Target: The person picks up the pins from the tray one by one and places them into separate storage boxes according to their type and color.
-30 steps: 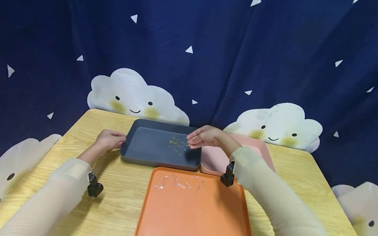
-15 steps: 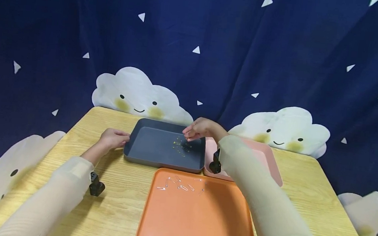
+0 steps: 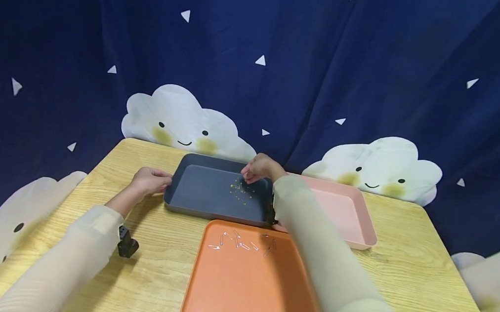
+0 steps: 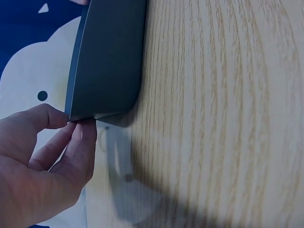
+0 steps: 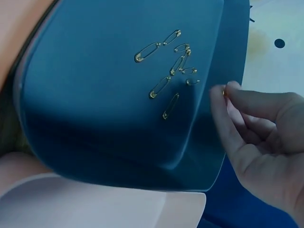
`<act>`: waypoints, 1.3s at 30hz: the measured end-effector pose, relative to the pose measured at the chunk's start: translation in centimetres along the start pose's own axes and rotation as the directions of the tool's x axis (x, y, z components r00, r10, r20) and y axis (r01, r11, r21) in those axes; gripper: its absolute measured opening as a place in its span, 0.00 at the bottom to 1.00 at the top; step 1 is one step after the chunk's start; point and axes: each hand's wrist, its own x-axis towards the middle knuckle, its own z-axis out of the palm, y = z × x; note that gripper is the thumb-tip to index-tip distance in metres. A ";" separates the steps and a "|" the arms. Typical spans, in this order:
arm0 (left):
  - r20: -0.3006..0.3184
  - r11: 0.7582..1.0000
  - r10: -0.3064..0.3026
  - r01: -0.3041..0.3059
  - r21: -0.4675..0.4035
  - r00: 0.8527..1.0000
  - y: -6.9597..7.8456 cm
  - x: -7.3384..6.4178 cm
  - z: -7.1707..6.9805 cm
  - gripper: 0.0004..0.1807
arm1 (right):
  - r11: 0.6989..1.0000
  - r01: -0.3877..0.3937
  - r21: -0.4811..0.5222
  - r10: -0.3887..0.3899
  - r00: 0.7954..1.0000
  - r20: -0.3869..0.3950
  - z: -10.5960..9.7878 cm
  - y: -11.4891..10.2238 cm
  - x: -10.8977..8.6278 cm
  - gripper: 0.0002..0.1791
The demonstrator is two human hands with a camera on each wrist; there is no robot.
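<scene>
My left hand (image 3: pixel 149 181) pinches the left end of the dark grey tray (image 3: pixel 202 191); in the left wrist view its thumb and fingers meet at the tray's rim (image 4: pixel 71 99). Over the far right part of that tray is my right hand (image 3: pixel 261 168). The right wrist view shows its thumb and forefinger pinching a small gold safety pin (image 5: pixel 224 93), mostly hidden by the fingertips. Below the hand, several gold safety pins (image 5: pixel 160 88) lie scattered on the tray's floor.
An orange tray (image 3: pixel 234 283) sits nearer me, with several silver safety pins (image 3: pixel 244 246) along its far side. To the right of the grey tray stands a pink tray (image 3: pixel 339 208), partly behind my right sleeve (image 3: pixel 315 231). The wooden table (image 3: pixel 150 276) carries all three.
My right hand has moved slightly left and farther away over the grey tray, its forearm swinging left across the orange tray. The left hand keeps its grip on the rim. The head view has shifted a little.
</scene>
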 end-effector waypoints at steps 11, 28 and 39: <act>0.006 1.000 -0.002 0.002 -0.001 1.000 -0.2 -0.2 0.1 0.23 | 0.991 0.004 -0.135 -0.013 0.998 -0.062 0.4 -0.3 -1.4 0.09; 0.084 0.999 0.026 -0.023 -0.037 0.996 -0.6 1.2 -0.1 0.25 | 0.956 0.228 -0.186 -0.250 0.963 -0.104 -0.7 2.5 -18.2 0.14; 0.201 0.997 0.074 -0.068 -0.035 0.977 -1.4 0.3 -3.2 0.26 | 0.941 0.214 -0.263 -0.291 0.908 -0.302 -5.7 9.5 -23.2 0.16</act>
